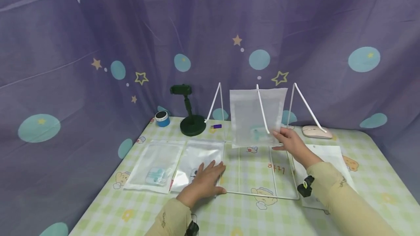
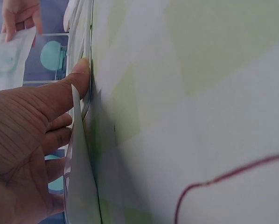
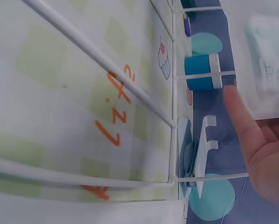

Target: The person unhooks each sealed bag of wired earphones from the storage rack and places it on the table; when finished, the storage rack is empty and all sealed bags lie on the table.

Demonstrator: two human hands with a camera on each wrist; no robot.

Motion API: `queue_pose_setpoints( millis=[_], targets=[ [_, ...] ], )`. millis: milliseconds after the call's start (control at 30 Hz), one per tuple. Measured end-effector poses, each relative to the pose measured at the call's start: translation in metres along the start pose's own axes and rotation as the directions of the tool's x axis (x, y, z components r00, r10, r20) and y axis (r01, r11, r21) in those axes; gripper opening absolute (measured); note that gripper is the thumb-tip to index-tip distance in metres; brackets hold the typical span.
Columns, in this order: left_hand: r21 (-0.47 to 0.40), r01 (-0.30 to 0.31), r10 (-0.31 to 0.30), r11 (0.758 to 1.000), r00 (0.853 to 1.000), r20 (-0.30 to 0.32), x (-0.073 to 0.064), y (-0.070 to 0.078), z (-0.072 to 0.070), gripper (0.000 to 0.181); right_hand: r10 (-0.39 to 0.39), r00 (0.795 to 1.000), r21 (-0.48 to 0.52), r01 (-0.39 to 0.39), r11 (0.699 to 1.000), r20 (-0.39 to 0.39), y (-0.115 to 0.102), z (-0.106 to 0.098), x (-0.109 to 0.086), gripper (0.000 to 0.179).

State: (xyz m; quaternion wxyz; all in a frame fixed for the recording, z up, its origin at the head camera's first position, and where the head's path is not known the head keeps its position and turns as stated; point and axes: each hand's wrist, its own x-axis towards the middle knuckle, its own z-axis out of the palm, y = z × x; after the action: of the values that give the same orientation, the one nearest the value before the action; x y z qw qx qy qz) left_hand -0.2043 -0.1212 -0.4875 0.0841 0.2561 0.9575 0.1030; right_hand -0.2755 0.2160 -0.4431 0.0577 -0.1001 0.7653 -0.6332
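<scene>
A white zip bag (image 1: 247,117) with something turquoise inside hangs at the middle prong (image 1: 262,108) of a white wire rack (image 1: 262,195). My right hand (image 1: 293,146) pinches its lower right corner; the right wrist view shows the fingers at that bag (image 3: 265,60) up close. My left hand (image 1: 205,181) lies spread over a second zip bag (image 1: 205,150) and the rack's left edge. In the left wrist view its thumb (image 2: 81,72) touches the rack wire, and the bag edge (image 2: 79,172) stands slightly raised beside the fingers.
Far left lies another zip bag (image 1: 154,165) with turquoise contents. A white bag (image 1: 328,159) lies under my right forearm. Along the back stand a blue jar (image 1: 162,118), a dark green phone stand (image 1: 193,125), a purple lighter-like object (image 1: 216,126) and a pink mouse (image 1: 316,132).
</scene>
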Motion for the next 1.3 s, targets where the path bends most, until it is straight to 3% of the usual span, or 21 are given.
queue_pose_setpoints(
  millis=[67,300,767,1033,1300],
  targets=[
    [0.001,-0.006,0.006,1.000,1.000,-0.005,0.000,0.000,-0.001,0.082,0.000,1.000,0.040,-0.001,0.999,0.021,0.002,-0.002,-0.005,0.048],
    [-0.015,-0.009,0.009,1.000,1.000,-0.002,-0.002,0.002,-0.003,0.081,-0.007,0.998,0.025,0.005,1.000,0.067,0.002,-0.005,-0.028,0.051],
    [-0.027,-0.016,0.016,1.000,1.000,-0.005,-0.001,0.000,-0.002,0.082,0.049,0.996,0.001,-0.049,0.999,0.077,-0.012,-0.006,-0.078,0.055],
    [-0.019,-0.028,0.028,0.999,1.000,-0.008,-0.001,0.000,-0.001,0.081,0.074,0.993,-0.002,-0.074,0.997,0.094,-0.020,-0.010,-0.109,0.048],
    [-0.019,-0.019,0.019,1.000,1.000,-0.007,-0.001,-0.001,-0.001,0.083,0.063,0.984,-0.018,-0.061,0.998,0.164,-0.027,-0.012,-0.132,0.043]
  ],
)
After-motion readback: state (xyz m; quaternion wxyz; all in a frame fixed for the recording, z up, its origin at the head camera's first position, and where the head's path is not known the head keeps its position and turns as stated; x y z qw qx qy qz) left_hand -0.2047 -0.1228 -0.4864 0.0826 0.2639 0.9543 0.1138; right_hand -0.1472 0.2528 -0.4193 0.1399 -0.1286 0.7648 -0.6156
